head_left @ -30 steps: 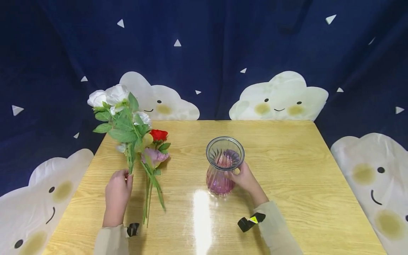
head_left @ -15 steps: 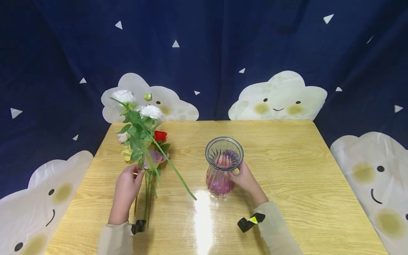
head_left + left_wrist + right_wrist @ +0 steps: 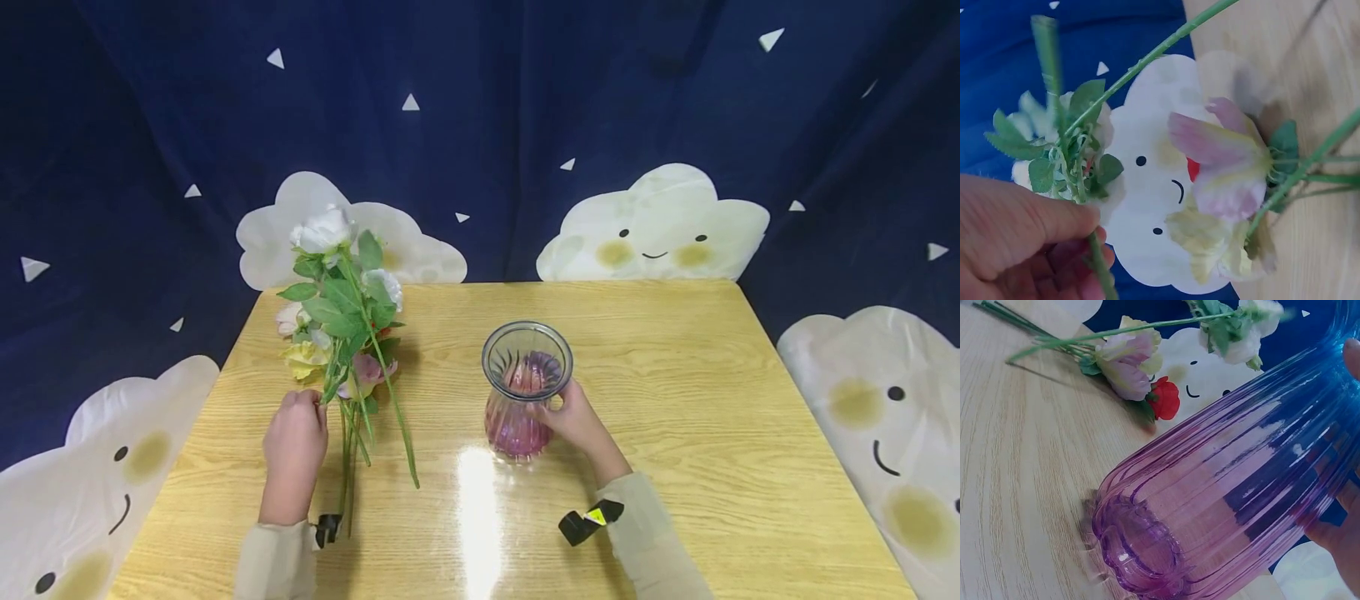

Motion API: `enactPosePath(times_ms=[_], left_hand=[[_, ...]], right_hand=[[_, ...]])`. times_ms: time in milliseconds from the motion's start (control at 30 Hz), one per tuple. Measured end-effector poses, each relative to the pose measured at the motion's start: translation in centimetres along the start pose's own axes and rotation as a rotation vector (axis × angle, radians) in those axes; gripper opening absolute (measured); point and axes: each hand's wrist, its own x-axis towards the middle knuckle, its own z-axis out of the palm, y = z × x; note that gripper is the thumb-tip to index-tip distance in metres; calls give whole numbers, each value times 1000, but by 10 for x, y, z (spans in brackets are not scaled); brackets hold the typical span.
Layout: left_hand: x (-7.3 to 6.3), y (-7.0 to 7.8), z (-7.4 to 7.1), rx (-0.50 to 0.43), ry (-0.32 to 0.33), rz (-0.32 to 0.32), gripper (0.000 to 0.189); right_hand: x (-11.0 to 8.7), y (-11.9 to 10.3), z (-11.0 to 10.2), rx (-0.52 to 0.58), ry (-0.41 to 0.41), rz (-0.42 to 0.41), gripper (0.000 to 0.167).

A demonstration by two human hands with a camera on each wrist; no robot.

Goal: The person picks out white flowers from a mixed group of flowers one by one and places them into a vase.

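My left hand (image 3: 295, 446) pinches a green stem (image 3: 1102, 272) between thumb and fingers. White artificial roses (image 3: 324, 231) with green leaves stand up from that grip, over the table's far left edge. A second stem (image 3: 397, 408) among them slants down to the right, its end pointing toward me. My right hand (image 3: 581, 425) holds the neck of a ribbed glass vase (image 3: 517, 433), pink below and bluish at the rim. Upright on the table, the vase (image 3: 1210, 487) has no flowers in it.
Beneath the white roses lie a pink-purple flower (image 3: 367, 371), a yellow flower (image 3: 303, 358) and a red flower (image 3: 1165, 399), their stems toward me. The red one is mostly covered in the head view. A dark blue curtain (image 3: 480, 100) with clouds surrounds the wooden table (image 3: 675, 375).
My left hand has moved right with the white roses, which have turned and spread. A stem has swung out to the right, then partly back. The right hand and vase have stayed put.
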Motion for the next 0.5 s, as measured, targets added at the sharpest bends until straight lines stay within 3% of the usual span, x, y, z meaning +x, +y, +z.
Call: enactPosePath(times_ms=[233,333,500], left_hand=[[-4,-6,1,28,91,-65,12],[-4,-7,-1,22,122,-64,13],[2,-3,-8,-108,133,-12,16]], right_hand=[[1,0,1,-23,-1,8,70],[0,0,1,-19,-1,6,70],[0,1,1,-14,1,24,69]])
